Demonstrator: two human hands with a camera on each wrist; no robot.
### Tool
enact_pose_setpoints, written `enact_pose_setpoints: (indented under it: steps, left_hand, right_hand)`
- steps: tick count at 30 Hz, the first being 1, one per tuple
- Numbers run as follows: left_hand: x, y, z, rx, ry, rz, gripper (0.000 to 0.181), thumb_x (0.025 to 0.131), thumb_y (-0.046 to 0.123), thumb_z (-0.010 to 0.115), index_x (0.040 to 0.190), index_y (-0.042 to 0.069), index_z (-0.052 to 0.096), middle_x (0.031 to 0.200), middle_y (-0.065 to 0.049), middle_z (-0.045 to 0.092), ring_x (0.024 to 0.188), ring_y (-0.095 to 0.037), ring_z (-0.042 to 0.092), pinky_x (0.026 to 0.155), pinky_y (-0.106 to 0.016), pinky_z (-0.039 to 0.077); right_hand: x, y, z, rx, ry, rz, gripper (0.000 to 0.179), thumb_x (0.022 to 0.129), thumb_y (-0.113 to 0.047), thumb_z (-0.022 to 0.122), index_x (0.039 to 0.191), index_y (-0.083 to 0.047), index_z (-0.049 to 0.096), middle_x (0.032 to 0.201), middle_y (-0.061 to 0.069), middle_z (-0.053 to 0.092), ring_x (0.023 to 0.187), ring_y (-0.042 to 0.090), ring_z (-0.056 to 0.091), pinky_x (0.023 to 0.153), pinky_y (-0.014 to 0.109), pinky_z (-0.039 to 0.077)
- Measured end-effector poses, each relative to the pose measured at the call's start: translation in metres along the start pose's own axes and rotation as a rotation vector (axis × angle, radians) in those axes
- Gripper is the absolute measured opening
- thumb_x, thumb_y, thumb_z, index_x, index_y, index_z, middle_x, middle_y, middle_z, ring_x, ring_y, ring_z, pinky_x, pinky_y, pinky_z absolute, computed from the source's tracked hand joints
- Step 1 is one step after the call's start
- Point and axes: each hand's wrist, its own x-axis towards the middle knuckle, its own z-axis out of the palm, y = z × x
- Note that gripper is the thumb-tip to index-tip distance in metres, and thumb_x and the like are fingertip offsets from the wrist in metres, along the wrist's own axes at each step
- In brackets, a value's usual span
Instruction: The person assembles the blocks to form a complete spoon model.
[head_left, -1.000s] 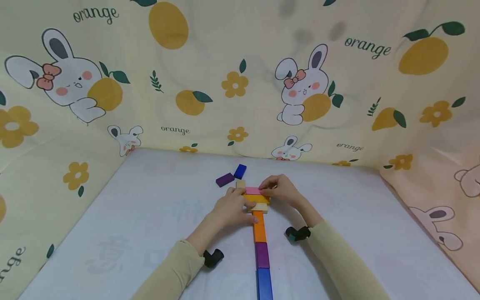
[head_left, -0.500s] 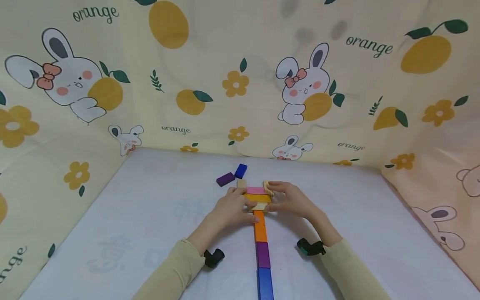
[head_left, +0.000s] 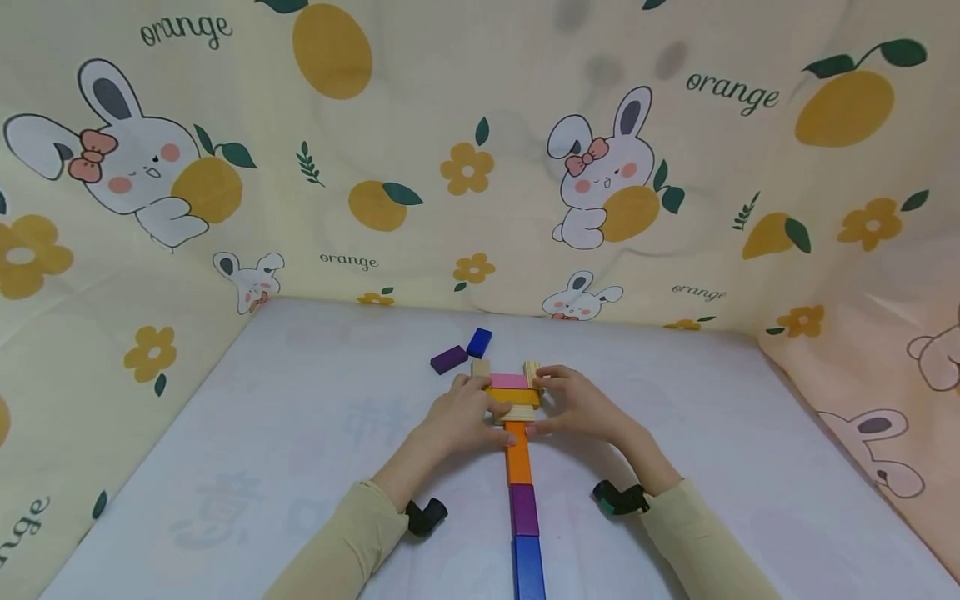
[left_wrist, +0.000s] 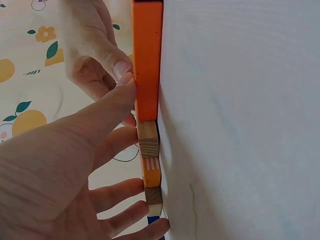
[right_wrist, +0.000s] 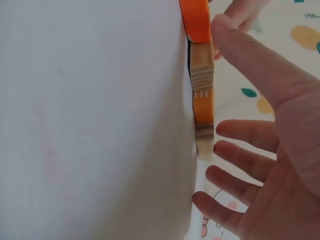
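Note:
A line of wooden blocks runs away from me: a blue block (head_left: 528,567), a purple block (head_left: 524,510), an orange block (head_left: 517,454), a plain wood block (head_left: 517,412), a yellow-orange block (head_left: 513,397) and a pink block (head_left: 509,381). Plain blocks flank the pink one, a left one (head_left: 481,367) and a right one (head_left: 531,372). My left hand (head_left: 463,417) lies along the left side, fingers spread against the blocks and thumb at the orange one. Opposite, my right hand (head_left: 588,406) has its fingers extended by the right plain block, thumb near the orange block's far end.
Beyond the line lie a loose purple block (head_left: 449,360) and a loose blue block (head_left: 479,342). White cloth (head_left: 300,417) covers the table. A patterned curtain (head_left: 420,125) rises behind and along both sides.
My right hand, first at the pink block, has drawn back to the right. A plain block now stands at the pink block's right end. The left hand stays put.

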Motion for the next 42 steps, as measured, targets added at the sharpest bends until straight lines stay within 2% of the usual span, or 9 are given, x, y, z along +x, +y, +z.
enact_pose_setpoints:
  steps: [7, 12, 18, 22, 27, 35, 42]
  left_hand:
    - [0.000, 0.001, 0.001, -0.005, 0.003, 0.012, 0.055, 0.082, 0.057, 0.073, 0.129, 0.029, 0.068, 0.150, -0.011, 0.040, 0.130, -0.034, 0.037, 0.094, -0.050, 0.046]
    - [0.000, 0.002, 0.000, -0.010, 0.009, 0.012, 0.054, 0.082, 0.056, 0.074, 0.127, 0.028, 0.069, 0.149, -0.011, 0.041, 0.130, -0.034, 0.037, 0.094, -0.050, 0.046]
    - [0.001, 0.002, -0.001, -0.019, 0.015, 0.013, 0.055, 0.081, 0.057, 0.073, 0.128, 0.028, 0.068, 0.149, -0.012, 0.041, 0.130, -0.035, 0.036, 0.095, -0.052, 0.045]
    - [0.000, 0.000, -0.001, -0.050, 0.019, 0.009, 0.057, 0.081, 0.057, 0.073, 0.129, 0.028, 0.068, 0.149, -0.012, 0.041, 0.131, -0.036, 0.034, 0.097, -0.054, 0.043]
    - [-0.001, -0.001, -0.002, -0.047, 0.027, 0.017, 0.056, 0.081, 0.056, 0.074, 0.128, 0.027, 0.068, 0.149, -0.012, 0.041, 0.130, -0.037, 0.035, 0.096, -0.053, 0.044]
    - [-0.001, 0.001, -0.003, -0.013, 0.035, 0.026, 0.055, 0.081, 0.055, 0.074, 0.128, 0.027, 0.069, 0.147, -0.013, 0.044, 0.128, -0.036, 0.038, 0.095, -0.051, 0.045]
    - [-0.002, 0.003, -0.001, -0.037, 0.026, 0.025, 0.054, 0.081, 0.053, 0.075, 0.127, 0.025, 0.069, 0.145, -0.013, 0.046, 0.123, -0.034, 0.040, 0.094, -0.049, 0.045]
  right_hand:
    - [-0.001, -0.003, 0.001, -0.037, -0.027, 0.010, 0.085, 0.071, -0.048, 0.086, 0.138, -0.005, 0.057, 0.147, 0.014, 0.041, 0.133, 0.036, 0.037, 0.103, 0.056, 0.036]
    - [-0.001, -0.004, 0.000, -0.020, -0.041, 0.017, 0.088, 0.073, -0.054, 0.082, 0.139, -0.002, 0.055, 0.148, 0.015, 0.039, 0.134, 0.037, 0.037, 0.103, 0.057, 0.036]
    - [0.000, -0.005, -0.001, -0.020, -0.037, 0.027, 0.089, 0.071, -0.056, 0.083, 0.138, -0.003, 0.056, 0.147, 0.014, 0.040, 0.133, 0.036, 0.037, 0.103, 0.057, 0.036]
    - [0.001, -0.006, -0.001, -0.024, -0.020, 0.012, 0.088, 0.071, -0.057, 0.082, 0.137, -0.003, 0.058, 0.146, 0.014, 0.043, 0.131, 0.036, 0.040, 0.103, 0.056, 0.037]
    - [0.002, -0.009, 0.000, -0.042, -0.007, -0.008, 0.088, 0.073, -0.058, 0.081, 0.136, -0.001, 0.058, 0.144, 0.016, 0.045, 0.128, 0.037, 0.044, 0.102, 0.055, 0.038]
    - [0.001, -0.013, 0.000, -0.067, -0.022, 0.025, 0.089, 0.072, -0.058, 0.081, 0.137, -0.002, 0.058, 0.144, 0.016, 0.044, 0.129, 0.037, 0.042, 0.101, 0.055, 0.039]
    - [0.000, -0.012, 0.003, -0.058, -0.027, 0.043, 0.090, 0.071, -0.058, 0.082, 0.137, -0.003, 0.057, 0.145, 0.016, 0.044, 0.130, 0.037, 0.042, 0.101, 0.055, 0.039]
